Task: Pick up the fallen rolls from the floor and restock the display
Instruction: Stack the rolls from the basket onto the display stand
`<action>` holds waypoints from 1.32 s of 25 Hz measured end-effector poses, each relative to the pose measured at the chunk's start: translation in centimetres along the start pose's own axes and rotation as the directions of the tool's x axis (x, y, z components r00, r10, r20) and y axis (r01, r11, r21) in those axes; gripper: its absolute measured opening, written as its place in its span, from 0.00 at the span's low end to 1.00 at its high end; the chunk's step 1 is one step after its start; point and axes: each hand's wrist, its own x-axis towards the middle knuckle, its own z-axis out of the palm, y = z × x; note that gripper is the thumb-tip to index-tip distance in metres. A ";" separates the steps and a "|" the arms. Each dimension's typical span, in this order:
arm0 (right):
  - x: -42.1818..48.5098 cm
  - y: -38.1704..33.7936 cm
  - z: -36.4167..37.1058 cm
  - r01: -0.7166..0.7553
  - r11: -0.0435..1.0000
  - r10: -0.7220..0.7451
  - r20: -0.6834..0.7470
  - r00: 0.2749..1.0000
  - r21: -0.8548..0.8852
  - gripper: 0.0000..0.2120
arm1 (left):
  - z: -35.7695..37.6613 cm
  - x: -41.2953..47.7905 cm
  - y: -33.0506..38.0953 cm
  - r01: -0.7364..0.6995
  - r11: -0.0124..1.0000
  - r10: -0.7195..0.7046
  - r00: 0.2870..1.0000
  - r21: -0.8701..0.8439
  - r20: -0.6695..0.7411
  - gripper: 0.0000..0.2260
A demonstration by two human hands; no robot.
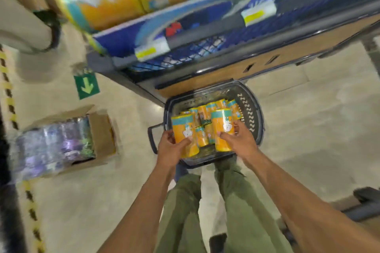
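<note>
A dark plastic basket [254, 117] stands on the floor in front of my feet, with several orange-and-teal wrapped rolls [205, 114] inside. My left hand [171, 147] grips one orange roll [184, 129] at the basket's left side. My right hand [238, 139] grips another orange roll [223, 127] just right of it. Both held rolls are upright, above the others. The display shelf [205, 35] rises right behind the basket, with large orange packs [115, 0] on top.
An open cardboard box [100, 135] of shiny silver-purple packs lies on the floor at left. A green arrow sign [86, 86] sits on the floor near the shelf's corner. Yellow-black tape [9, 96] runs along the far left. My legs [205, 201] stand below the basket.
</note>
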 end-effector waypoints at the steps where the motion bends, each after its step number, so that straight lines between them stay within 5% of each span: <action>1: -3.1 -2.2 -0.5 0.027 1.000 -0.027 -0.014 1.000 -0.002 0.31 | -1.6 -3.1 1.8 -0.008 1.000 0.008 1.000 -0.021 0.003 0.23; 13: -20.8 -18.3 -3.1 0.359 0.933 -0.359 -0.031 0.933 0.018 0.24 | -13.7 -18.3 16.3 -0.245 0.968 0.247 0.969 -0.053 0.023 0.22; 26: -14.1 -34.8 -7.3 0.602 0.796 -0.594 0.116 0.796 -0.056 0.29 | -11.9 -17.0 31.9 -0.515 0.853 0.522 0.845 0.084 -0.120 0.27; 33: -10.0 -46.0 -6.3 0.722 0.676 -0.716 0.100 0.691 -0.146 0.30 | -14.0 -10.7 42.7 -0.625 0.752 0.648 0.759 0.210 -0.061 0.31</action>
